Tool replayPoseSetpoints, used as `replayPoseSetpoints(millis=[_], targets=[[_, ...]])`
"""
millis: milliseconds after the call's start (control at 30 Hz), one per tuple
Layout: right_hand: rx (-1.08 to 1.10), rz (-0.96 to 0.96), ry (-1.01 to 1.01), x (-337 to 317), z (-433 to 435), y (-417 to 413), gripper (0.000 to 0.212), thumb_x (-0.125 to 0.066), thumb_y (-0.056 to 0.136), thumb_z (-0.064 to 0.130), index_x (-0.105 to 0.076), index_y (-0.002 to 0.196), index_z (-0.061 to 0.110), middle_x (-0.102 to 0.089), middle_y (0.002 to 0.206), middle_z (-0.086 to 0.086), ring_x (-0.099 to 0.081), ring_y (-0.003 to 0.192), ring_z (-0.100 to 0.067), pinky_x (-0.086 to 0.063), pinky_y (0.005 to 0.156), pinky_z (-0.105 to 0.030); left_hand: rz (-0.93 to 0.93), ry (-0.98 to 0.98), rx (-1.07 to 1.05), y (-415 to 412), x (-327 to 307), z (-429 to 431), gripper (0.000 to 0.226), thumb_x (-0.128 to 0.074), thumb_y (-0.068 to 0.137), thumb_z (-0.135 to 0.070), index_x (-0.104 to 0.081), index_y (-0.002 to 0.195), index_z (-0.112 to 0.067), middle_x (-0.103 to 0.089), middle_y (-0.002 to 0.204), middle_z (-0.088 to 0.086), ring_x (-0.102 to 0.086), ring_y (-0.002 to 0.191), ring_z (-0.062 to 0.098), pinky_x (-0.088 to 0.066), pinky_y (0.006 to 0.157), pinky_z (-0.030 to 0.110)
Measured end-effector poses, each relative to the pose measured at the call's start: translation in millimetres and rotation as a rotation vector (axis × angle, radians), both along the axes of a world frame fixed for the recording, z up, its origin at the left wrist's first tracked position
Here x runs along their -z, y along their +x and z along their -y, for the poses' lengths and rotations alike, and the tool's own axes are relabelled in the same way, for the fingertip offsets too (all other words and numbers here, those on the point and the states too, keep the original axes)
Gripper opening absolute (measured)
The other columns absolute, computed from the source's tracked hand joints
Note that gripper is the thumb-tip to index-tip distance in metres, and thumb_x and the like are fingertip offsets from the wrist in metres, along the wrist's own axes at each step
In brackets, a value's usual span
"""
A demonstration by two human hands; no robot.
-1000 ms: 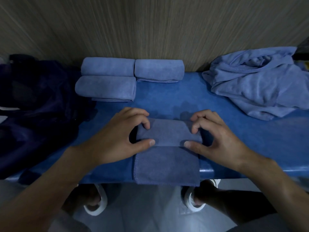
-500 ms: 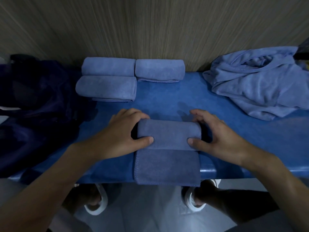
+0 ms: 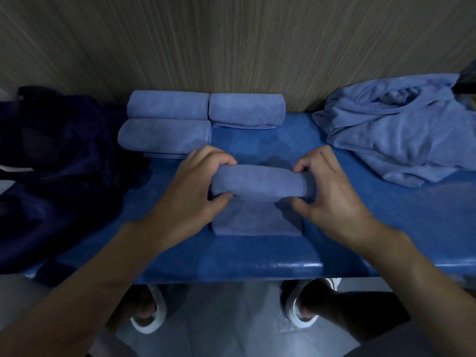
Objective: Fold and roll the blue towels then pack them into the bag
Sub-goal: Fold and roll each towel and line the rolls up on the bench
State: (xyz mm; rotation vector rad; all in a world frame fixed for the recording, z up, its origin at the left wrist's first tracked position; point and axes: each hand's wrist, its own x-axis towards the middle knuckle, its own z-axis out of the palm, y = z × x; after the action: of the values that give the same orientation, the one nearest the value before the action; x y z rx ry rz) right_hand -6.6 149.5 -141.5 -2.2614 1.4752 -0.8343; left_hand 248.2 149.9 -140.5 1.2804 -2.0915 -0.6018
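Dark bag at left, handy for packing; beside it, three finished rolls parked at the far edge of the table. Centre: left hand and right hand each clamped on an end of the half-rolled towel, likely keeping it tight, flat tail lying near. Far right, unfolded towels heaped, waiting.

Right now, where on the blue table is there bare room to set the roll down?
Bare table lies right of the right hand, in front of the loose towel pile; a narrower gap separates that pile from the back-right roll. The back left is crowded: three finished rolls, with the dark bag beside them.
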Motion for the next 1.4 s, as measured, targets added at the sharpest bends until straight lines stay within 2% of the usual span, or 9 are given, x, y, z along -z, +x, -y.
replayPoseSetpoints(millis=[167, 267, 367, 467, 600, 767, 1033, 1233, 1400], targets=[[-0.051, -0.166, -0.054, 4, -3, 4, 0.054, -0.075, 0.06, 0.005, -0.038, 0.093, 0.026, -0.038, 0.103, 0.006, -0.044, 0.091, -0.02, -0.031, 0.078, -0.03, 0.125, -0.116, 0.095, 0, 7, 1, 0.057, -0.065, 0.066, 0.013, -0.042, 0.101, -0.026, -0.047, 0.117, -0.014, -0.049, 0.111, 0.013, -0.041, 0.091, 0.042], [-0.108, -0.21, 0.009, 5, -11, 3, 0.05, -0.076, 0.065, 0.035, -0.034, 0.09, 0.027, -0.04, 0.11, 0.005, -0.045, 0.101, -0.019, -0.031, 0.084, -0.032, 0.212, -0.078, 0.154, 2, 11, -2, 0.059, -0.07, 0.065, 0.009, -0.037, 0.097, -0.029, -0.049, 0.13, -0.011, -0.044, 0.122, 0.007, -0.031, 0.1, 0.027], [-0.122, -0.181, 0.008, 5, -17, 2, 0.044, -0.062, 0.074, 0.059, -0.035, 0.087, 0.027, -0.043, 0.112, 0.006, -0.042, 0.103, -0.014, -0.03, 0.085, -0.031, 0.225, -0.039, 0.193, 5, 9, -9, 0.043, -0.077, 0.074, -0.022, -0.039, 0.093, -0.028, -0.048, 0.138, -0.008, -0.037, 0.126, -0.004, -0.024, 0.102, 0.016], [-0.127, -0.112, 0.003, 5, -21, 3, 0.033, -0.05, 0.089, 0.055, -0.04, 0.083, 0.024, -0.046, 0.111, 0.005, -0.044, 0.103, -0.015, -0.035, 0.088, -0.037, 0.152, 0.01, 0.192, 4, 7, -13, 0.031, -0.061, 0.084, -0.052, -0.043, 0.09, -0.028, -0.047, 0.138, -0.012, -0.033, 0.128, -0.013, -0.031, 0.103, 0.024], [-0.112, -0.052, 0.046, 7, -20, 2, 0.025, -0.054, 0.088, 0.049, -0.047, 0.089, 0.025, -0.047, 0.112, 0.008, -0.046, 0.106, -0.016, -0.04, 0.091, -0.043, 0.125, 0.027, 0.184, 5, 10, -10, 0.017, -0.052, 0.091, -0.05, -0.046, 0.092, -0.034, -0.046, 0.138, -0.015, -0.039, 0.129, -0.005, -0.038, 0.104, 0.034], [-0.17, -0.125, 0.082, 9, -17, -3, 0.061, -0.063, 0.077, 0.061, -0.048, 0.13, 0.035, -0.045, 0.127, 0.012, -0.044, 0.118, -0.014, -0.038, 0.1, -0.041, 0.146, 0.049, 0.217, 6, 13, -9, 0.048, -0.056, 0.084, -0.055, -0.053, 0.129, -0.038, -0.042, 0.14, -0.016, -0.042, 0.13, 0.004, -0.038, 0.108, 0.036], [-0.199, -0.331, -0.034, 5, -16, 11, 0.062, -0.058, 0.075, 0.064, -0.054, 0.128, 0.032, -0.054, 0.131, 0.01, -0.051, 0.117, -0.014, -0.037, 0.093, -0.037, 0.146, -0.025, 0.219, 8, 12, -7, 0.047, -0.064, 0.085, -0.049, -0.057, 0.128, -0.03, -0.048, 0.135, -0.013, -0.045, 0.127, 0.006, -0.042, 0.102, 0.042], [-0.138, -0.325, 0.007, 1, -5, 19, 0.057, -0.056, 0.072, 0.061, -0.053, 0.121, 0.033, -0.057, 0.118, 0.015, -0.052, 0.106, -0.011, -0.035, 0.09, -0.034, 0.33, -0.3, -0.25, 40, -2, 19, 0.042, -0.054, 0.088, -0.028, -0.06, 0.126, -0.012, -0.048, 0.14, 0.016, -0.046, 0.127, 0.036, -0.039, 0.101, 0.055], [-0.137, -0.349, 0.031, -2, 18, 24, 0.059, -0.057, 0.075, 0.06, -0.05, 0.127, 0.034, -0.054, 0.12, 0.015, -0.05, 0.11, -0.012, -0.033, 0.092, -0.034, 0.585, -0.157, -0.361, 63, 14, 27, 0.062, -0.058, 0.087, -0.028, -0.043, 0.146, -0.019, -0.036, 0.151, 0.018, -0.029, 0.14, 0.041, -0.022, 0.114, 0.06]])
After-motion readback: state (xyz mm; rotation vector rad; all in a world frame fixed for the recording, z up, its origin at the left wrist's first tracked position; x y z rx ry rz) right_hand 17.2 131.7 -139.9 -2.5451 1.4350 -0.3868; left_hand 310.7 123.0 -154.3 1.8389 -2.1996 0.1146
